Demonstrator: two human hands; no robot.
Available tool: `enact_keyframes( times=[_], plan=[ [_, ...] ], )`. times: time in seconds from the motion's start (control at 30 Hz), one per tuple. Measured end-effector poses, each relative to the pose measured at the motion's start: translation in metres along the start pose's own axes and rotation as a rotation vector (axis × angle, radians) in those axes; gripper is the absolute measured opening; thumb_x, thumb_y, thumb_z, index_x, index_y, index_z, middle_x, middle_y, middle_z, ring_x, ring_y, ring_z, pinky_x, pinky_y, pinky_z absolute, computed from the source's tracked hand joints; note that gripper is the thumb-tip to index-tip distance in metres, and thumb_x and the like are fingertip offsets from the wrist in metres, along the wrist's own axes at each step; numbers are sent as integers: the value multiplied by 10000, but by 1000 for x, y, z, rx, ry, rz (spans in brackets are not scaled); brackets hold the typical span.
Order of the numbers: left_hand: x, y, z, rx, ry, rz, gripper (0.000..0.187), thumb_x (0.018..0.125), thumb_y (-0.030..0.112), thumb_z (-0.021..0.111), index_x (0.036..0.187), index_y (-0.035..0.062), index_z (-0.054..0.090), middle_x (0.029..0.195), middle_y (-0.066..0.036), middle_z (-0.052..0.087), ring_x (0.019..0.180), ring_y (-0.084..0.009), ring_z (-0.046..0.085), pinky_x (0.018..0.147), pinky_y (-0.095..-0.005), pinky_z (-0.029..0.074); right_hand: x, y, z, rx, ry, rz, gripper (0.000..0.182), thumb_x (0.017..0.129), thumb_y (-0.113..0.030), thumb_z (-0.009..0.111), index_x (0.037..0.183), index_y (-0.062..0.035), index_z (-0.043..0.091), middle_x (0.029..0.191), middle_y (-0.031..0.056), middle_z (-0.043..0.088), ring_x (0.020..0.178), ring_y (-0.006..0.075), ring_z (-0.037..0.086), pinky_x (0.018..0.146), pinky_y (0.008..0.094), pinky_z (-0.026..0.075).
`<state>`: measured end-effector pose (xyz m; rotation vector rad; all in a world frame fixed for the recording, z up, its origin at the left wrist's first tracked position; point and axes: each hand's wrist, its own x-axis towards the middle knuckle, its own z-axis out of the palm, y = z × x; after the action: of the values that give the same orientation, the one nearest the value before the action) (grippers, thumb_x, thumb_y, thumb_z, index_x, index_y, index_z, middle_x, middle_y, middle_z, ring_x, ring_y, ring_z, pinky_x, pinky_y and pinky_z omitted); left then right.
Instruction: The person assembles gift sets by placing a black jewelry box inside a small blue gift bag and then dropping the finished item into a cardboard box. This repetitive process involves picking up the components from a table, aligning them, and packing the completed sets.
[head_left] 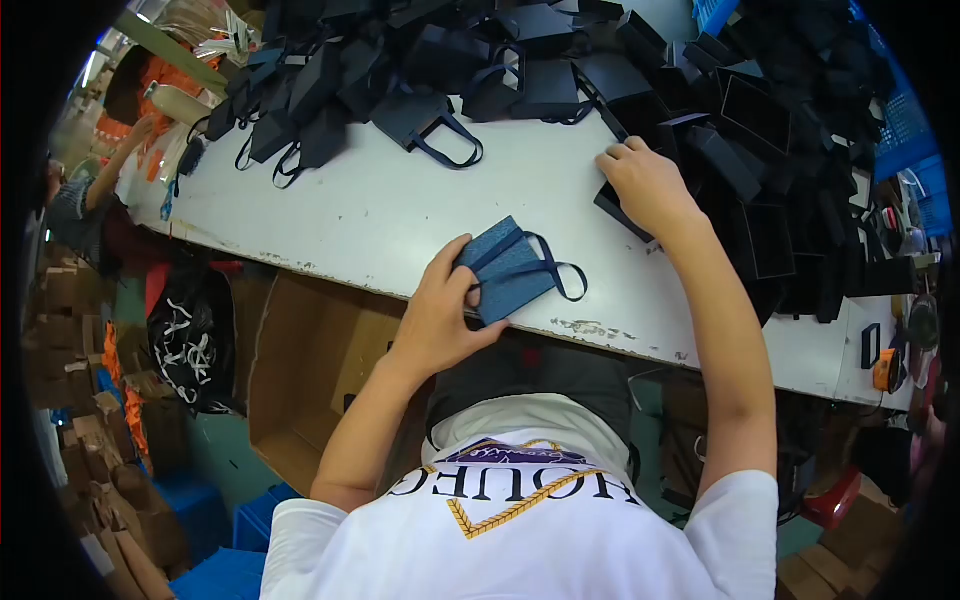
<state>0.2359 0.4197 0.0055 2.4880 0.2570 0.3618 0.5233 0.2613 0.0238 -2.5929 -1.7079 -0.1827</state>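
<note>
My left hand (440,310) is closed around a small dark blue gift bag (508,282) with thin ribbon handles, tilted just above the front edge of the table. The thumb presses on its face and the ribbon loops hang out to the right. At the edge of the heap of black boxes, my right hand (648,185) has its fingers curled over a black box (622,214). Part of that box is hidden under the hand. Another black bag (405,118) with a ribbon handle lies on the table.
Black boxes and bags (540,85) are heaped along the back and right of the white table (350,215). Below its edge stands an open cardboard box (320,345). Blue crates (905,130) are at far right. Another person's arm (115,165) shows at far left.
</note>
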Motion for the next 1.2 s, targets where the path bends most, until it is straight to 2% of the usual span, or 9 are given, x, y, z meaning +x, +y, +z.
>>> enact_keyframes(
  times=[0.13, 0.23, 0.3, 0.33, 0.47, 0.6, 0.9, 1.0, 1.2],
  plan=[
    [-18, -22, -21, -112, -62, -81, 641, 662, 125, 933, 1050, 48, 428, 1558, -244, 432, 1123, -365, 580, 931, -389, 517, 4, 4, 0, -94, -100, -71, 78, 808, -76, 680, 825, -59, 754, 904, 112, 746, 984, 319, 687, 801, 432, 575],
    [-19, -28, -25, -69, -40, -52, 731, 665, 105, 928, 1147, 68, 380, 1602, -216, 416, 987, -299, 539, 876, -357, 515, 0, -16, -12, 109, 7, 99, 147, 907, -118, 611, 938, -34, 728, 826, 189, 721, 896, 381, 705, 764, 487, 567],
    [-20, -35, -12, -52, 46, 35, 751, 661, 103, 932, 1160, 76, 371, 1609, -219, 414, 970, -290, 539, 859, -352, 515, -9, -50, -4, 447, 220, 342, 191, 961, -143, 573, 1056, -21, 685, 792, 238, 695, 829, 441, 695, 751, 538, 553],
    [-20, -36, -9, -63, 60, 29, 759, 661, 104, 933, 1165, 80, 366, 1611, -221, 413, 973, -288, 543, 855, -348, 514, -13, -67, -1, 511, 330, 355, 244, 982, -133, 558, 1165, 3, 644, 813, 267, 687, 782, 472, 681, 738, 560, 545],
    [-22, -39, 1, -92, 112, 11, 777, 666, 108, 936, 1177, 91, 352, 1614, -232, 409, 979, -280, 553, 842, -337, 510, -16, -104, 20, 628, 370, 454, 338, 994, -83, 549, 1302, 54, 571, 871, 268, 689, 801, 463, 689, 730, 538, 559],
    [-27, -41, 5, -101, 158, 13, 789, 664, 97, 939, 1179, 97, 342, 1610, -249, 405, 986, -273, 558, 830, -334, 509, -14, -112, 39, 556, 365, 485, 365, 1000, -93, 548, 1337, 48, 554, 890, 262, 696, 801, 459, 697, 733, 526, 571],
    [-25, -44, 8, -86, 192, 87, 807, 670, 84, 945, 1196, 109, 333, 1600, -270, 397, 1170, -329, 618, 776, -327, 537, -15, -111, 30, 545, 290, 507, 372, 1004, -104, 548, 1342, 50, 552, 933, 274, 701, 808, 459, 709, 729, 516, 581],
    [-23, -42, 7, -116, 203, 93, 810, 648, 73, 954, 1172, 97, 337, 1556, -320, 394, 1236, -438, 561, 748, -360, 566, -12, -113, 32, 520, 326, 505, 383, 1002, -104, 551, 1352, 50, 547, 911, 269, 695, 797, 461, 707, 718, 518, 580],
    [-21, -44, 6, -96, 240, 101, 809, 646, 76, 957, 1175, 89, 345, 1553, -313, 405, 1203, -431, 577, 753, -357, 569, -16, -121, 30, 567, 312, 396, 409, 991, -104, 563, 1372, 42, 540, 888, 263, 682, 764, 465, 686, 698, 527, 568]
  ],
)
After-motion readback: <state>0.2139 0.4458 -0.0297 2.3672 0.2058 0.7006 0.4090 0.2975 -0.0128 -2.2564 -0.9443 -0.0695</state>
